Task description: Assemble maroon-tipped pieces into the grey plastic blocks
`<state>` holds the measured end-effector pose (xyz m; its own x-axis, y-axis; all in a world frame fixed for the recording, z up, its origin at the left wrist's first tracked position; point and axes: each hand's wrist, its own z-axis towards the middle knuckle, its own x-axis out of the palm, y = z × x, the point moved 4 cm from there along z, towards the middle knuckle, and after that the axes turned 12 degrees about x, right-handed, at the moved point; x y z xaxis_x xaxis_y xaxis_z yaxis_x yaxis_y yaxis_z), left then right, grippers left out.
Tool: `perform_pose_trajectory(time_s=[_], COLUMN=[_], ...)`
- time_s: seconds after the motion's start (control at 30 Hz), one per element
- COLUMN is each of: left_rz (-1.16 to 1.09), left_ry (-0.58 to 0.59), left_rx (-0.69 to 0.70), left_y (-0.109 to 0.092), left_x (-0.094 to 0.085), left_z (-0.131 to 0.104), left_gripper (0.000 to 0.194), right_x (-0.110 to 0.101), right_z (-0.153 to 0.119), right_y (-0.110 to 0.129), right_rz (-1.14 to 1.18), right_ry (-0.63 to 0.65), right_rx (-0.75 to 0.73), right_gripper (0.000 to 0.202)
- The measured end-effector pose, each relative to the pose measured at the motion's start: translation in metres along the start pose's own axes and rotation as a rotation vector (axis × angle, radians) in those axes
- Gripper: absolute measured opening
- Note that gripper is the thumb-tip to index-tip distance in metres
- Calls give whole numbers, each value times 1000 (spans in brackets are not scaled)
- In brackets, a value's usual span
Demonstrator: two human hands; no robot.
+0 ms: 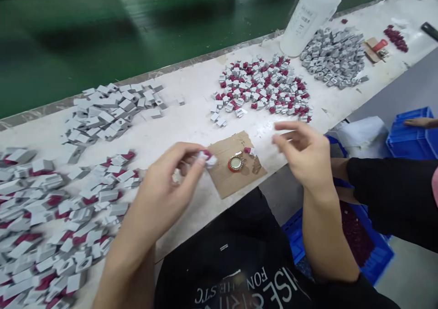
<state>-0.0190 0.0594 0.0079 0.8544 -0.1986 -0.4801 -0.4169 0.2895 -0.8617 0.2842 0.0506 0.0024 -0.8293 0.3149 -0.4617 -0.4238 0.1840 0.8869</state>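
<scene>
My left hand (174,177) pinches a small grey-white and maroon plastic piece (208,157) between thumb and forefinger, by the left edge of a cardboard square (224,186). Another pale bit shows under its curled fingers, too blurred to name. Right of the cardboard, my right hand (304,151) hovers, slightly blurred, thumb and forefinger apart with nothing visible between them. On the cardboard sit a small round container with a red base and metal rim (236,163) and one two-coloured piece (249,151).
Grey pieces (109,113) and mixed grey-maroon pieces (263,85) lie in heaps; more mixed pieces (51,222) spread at left. A white bottle (304,22) stands behind, beside a green belt (153,26). At right are blue crates (410,136) and another person's hand (422,122).
</scene>
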Motion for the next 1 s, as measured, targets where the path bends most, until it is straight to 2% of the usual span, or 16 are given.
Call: perform_pose_trajectory(time_s=[0.03,0.07,0.1,0.2,0.27,0.33,0.4,0.5,0.57,0.63,0.7,0.77,0.9,1.0], left_rz=[110,195,250,282,270,298,400,595,659,674,676,675,652,604], left_ry=[-20,-25,-13,78,108,64,-76,-327,-401,-401,-385,-370,-342,-335], left_rx=[-30,-64,-95,-142,-167,-183,-180,-186,-218,-255,-277,-292,-307,-324], left_y=[8,16,23,32,32,32,34,45,58,69,76,77,65,47], left_x=[-8,-15,-19,-22,-20,-23,-36,-67,-84,-94,-98,-96,-88,-79], left_z=[-2,-4,-8,-18,-21,-18,-12,-4,2,8,14,20,25,19], left_gripper=[15,16,18,23,27,29,27,20,14,14,20,26,37,32], right_x=[-14,-25,-33,-42,-41,-35,-28,-17,-12,-9,-8,-10,-7,-1], right_z=[14,26,38,62,66,64,56,37,24,13,5,3,8,8], right_y=[-11,-23,-34,-57,-61,-58,-53,-50,-50,-50,-50,-50,-52,-46], right_rz=[-89,-182,-261,-377,-366,-352,-350,-339,-316,-282,-254,-222,-171,-167], right_ry=[-178,-301,-373,-449,-451,-413,-340,-213,-133,-43,17,6,-57,-90], right_rx=[20,55,90,138,135,110,62,1,-22,-57,-86,-62,43,52], right_gripper=[18,20,23,23,17,19,24,26,18,13,19,20,16,13])
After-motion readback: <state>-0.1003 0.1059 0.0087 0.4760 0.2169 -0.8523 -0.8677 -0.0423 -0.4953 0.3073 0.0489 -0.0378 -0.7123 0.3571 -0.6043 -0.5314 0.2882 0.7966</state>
